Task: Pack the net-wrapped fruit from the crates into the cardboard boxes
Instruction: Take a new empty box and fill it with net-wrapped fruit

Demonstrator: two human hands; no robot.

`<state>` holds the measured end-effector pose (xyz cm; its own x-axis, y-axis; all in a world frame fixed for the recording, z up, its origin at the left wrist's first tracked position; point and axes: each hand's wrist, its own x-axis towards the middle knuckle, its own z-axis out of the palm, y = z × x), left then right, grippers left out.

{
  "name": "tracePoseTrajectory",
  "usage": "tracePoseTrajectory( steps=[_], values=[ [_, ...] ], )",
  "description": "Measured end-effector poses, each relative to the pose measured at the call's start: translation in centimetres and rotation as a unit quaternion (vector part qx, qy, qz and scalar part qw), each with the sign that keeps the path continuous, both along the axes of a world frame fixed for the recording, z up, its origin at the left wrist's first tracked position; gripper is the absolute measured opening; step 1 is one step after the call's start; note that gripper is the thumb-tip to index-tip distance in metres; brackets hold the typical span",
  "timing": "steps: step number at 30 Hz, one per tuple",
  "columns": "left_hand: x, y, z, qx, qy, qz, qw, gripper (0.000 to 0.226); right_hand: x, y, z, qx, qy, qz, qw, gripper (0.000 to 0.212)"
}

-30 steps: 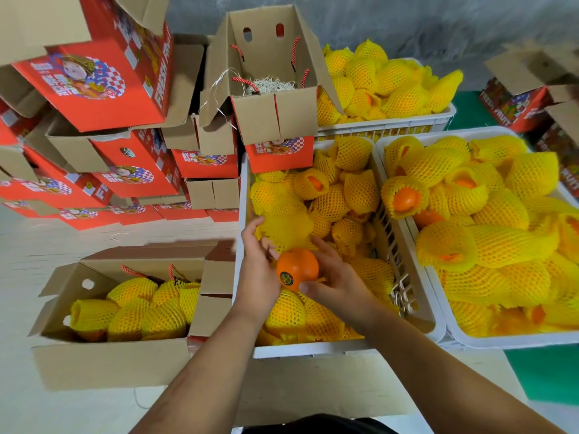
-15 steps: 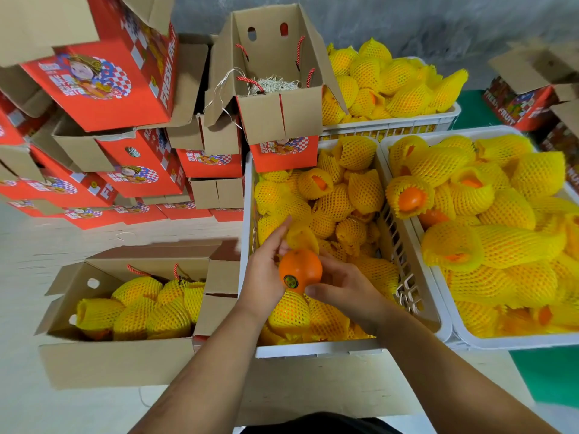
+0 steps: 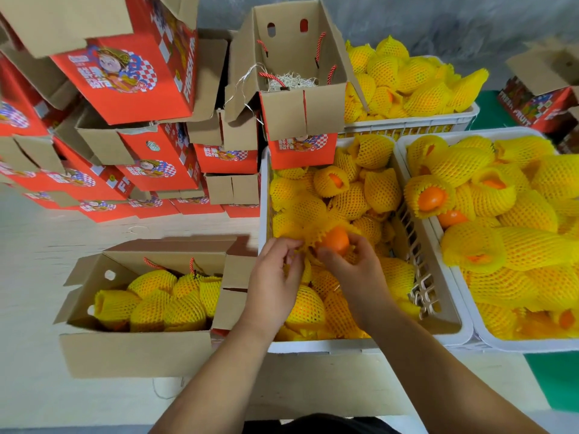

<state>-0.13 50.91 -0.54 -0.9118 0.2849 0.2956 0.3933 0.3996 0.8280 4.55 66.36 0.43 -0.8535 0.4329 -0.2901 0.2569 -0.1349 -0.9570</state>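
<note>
An orange [image 3: 336, 241] sat above the near white crate [image 3: 360, 343], half bare, with a yellow foam net [image 3: 313, 238] bunched on its left side. The right hand [image 3: 354, 270] curled its fingers around the orange from below. The left hand [image 3: 275, 277] pinched the net's edge. More net-wrapped fruit [image 3: 354, 198] filled that crate and the two crates beside and behind it. To the left, an open cardboard box [image 3: 134, 349] held wrapped fruit. Red printed boxes [image 3: 141, 79] were stacked beyond it.
</note>
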Motion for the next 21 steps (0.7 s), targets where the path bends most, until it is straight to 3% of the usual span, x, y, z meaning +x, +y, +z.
tracePoseTrajectory(
  steps=[2, 6, 9, 11, 14, 18, 21],
  values=[
    [0.1, -1.1, -0.3, -0.024, 0.000, -0.006, 1.000, 0.016, -0.1, -0.8, 0.3, -0.007, 0.013, -0.023, 1.000, 0.057],
    [0.9, -3.0, 0.4, 0.067, -0.028, 0.031, 0.997, 0.007, -0.6, -3.9, 1.3, 0.086, 0.024, -0.029, 0.996, 0.061],
    [1.0, -5.1, 1.6, 0.086, 0.014, 0.026, 0.996, 0.007, -1.6, -7.3, 2.4, 0.041, 0.013, -0.067, 0.997, 0.073],
    [0.8, -7.2, 1.9, 0.094, 0.031, 0.015, 0.995, 0.007, -2.2, -9.6, 3.1, 0.017, 0.023, -0.100, 0.995, 0.068],
    [0.4, -10.6, 2.7, 0.145, -0.001, 0.041, 0.988, 0.010, -2.8, -13.2, 3.7, 0.128, 0.045, -0.104, 0.985, 0.059],
    [-0.6, -15.4, 4.0, 0.221, -0.112, -0.001, 0.969, 0.007, -3.6, -19.2, 3.8, 0.020, 0.075, -0.046, 0.996, 0.053],
    [-2.2, -19.6, 4.3, 0.232, -0.148, -0.046, 0.960, 0.009, -4.6, -23.3, 3.6, 0.065, 0.074, -0.056, 0.994, 0.056]
  ],
)
